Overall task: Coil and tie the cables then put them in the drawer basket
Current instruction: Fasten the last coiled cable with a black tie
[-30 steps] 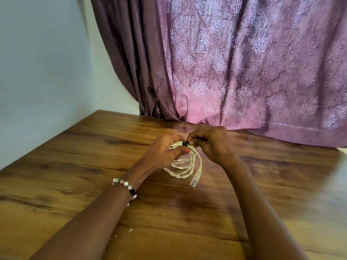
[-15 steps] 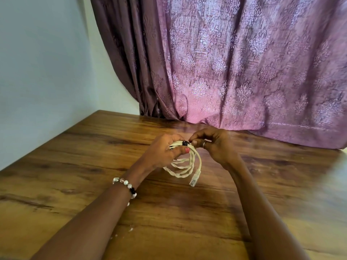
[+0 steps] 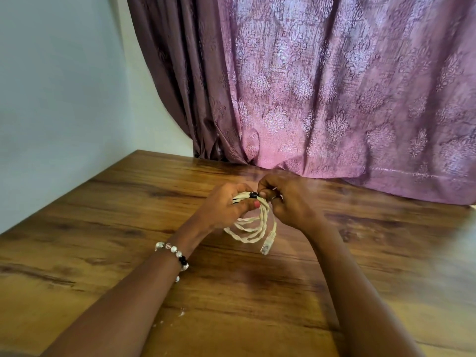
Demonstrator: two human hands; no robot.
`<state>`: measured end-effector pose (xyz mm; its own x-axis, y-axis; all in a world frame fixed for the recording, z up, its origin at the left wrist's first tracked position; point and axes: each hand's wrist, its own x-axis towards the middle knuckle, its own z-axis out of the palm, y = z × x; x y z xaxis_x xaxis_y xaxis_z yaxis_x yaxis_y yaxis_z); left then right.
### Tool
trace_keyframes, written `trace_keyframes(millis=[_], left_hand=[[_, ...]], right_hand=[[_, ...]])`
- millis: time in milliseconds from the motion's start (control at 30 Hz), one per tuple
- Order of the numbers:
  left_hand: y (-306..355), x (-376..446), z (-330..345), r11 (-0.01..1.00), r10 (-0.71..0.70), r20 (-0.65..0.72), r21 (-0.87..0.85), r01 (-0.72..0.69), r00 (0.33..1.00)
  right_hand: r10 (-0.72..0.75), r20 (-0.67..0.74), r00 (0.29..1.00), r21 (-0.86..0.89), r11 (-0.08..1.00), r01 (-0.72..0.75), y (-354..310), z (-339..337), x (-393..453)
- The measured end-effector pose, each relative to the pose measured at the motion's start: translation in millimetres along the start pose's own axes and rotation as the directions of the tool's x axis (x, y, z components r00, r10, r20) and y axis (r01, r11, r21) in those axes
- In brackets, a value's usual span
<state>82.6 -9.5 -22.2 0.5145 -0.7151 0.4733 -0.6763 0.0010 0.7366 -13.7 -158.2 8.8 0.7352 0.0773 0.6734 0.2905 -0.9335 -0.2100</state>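
Note:
A cream twisted cable (image 3: 253, 229) is coiled into several small loops and held above the wooden table (image 3: 103, 228). My left hand (image 3: 224, 207) grips the top of the coil, thumb pressed on the strands. A black tie (image 3: 253, 195) wraps the bundle at the top. My right hand (image 3: 286, 202) pinches at that tie with its fingertips. The cable's clear plug end (image 3: 266, 244) hangs down below the loops. No drawer basket is in view.
A purple patterned curtain (image 3: 322, 99) hangs behind the table and drapes onto its far edge. A pale wall (image 3: 64, 99) borders the table on the left. Small white crumbs (image 3: 180, 313) lie near the front edge.
My right hand has shifted slightly at the black tie, fingers working closer to the bundle. The coil and my left hand have stayed almost still.

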Motion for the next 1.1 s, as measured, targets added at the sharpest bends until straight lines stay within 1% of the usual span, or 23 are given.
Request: trace_keyframes(millis=[100,167,267,367,467,600,733,833,933,1100], left_hand=[[-1,-1,0,0.999,-0.032,-0.002,-0.036,0.032,0.999],[-3,-1,-1,0.995,-0.051,-0.008,-0.088,0.05,0.999],[0,-1,-2,0.988,-0.059,-0.002,-0.145,0.058,0.998],[2,-2,-2,0.981,-0.064,0.009,-0.182,0.065,0.998],[2,-1,-1,0.976,-0.083,0.02,-0.198,0.085,0.996],[0,0,-1,0.968,-0.109,0.016,-0.226,0.109,0.994],[-2,0,-1,0.97,-0.122,-0.003,-0.214,0.118,0.993],[-4,1,0,0.969,-0.131,-0.02,-0.212,0.124,0.991],[-3,1,1,0.969,-0.142,-0.031,-0.207,0.133,0.989],[1,-1,2,0.987,-0.097,-0.061,-0.136,0.088,0.993]], right_hand=[[-0.042,0.009,0.999,-0.06,0.997,0.042,-5,-1,1],[-0.056,0.006,0.998,-0.064,0.996,0.057,-7,1,1],[-0.056,0.001,0.998,-0.029,0.998,0.056,-8,3,2],[-0.06,-0.043,0.997,0.033,0.998,0.061,-10,1,2],[-0.058,-0.058,0.997,0.038,0.997,0.061,-10,1,2],[-0.08,-0.047,0.996,-0.109,0.991,0.074,-9,6,2],[-0.114,-0.038,0.993,-0.214,0.971,0.104,-8,12,1],[-0.081,-0.015,0.997,-0.283,0.956,0.073,-6,17,1],[-0.071,-0.034,0.997,-0.249,0.967,0.06,-6,17,1],[-0.077,-0.044,0.996,-0.134,0.988,0.071,-6,10,2]])
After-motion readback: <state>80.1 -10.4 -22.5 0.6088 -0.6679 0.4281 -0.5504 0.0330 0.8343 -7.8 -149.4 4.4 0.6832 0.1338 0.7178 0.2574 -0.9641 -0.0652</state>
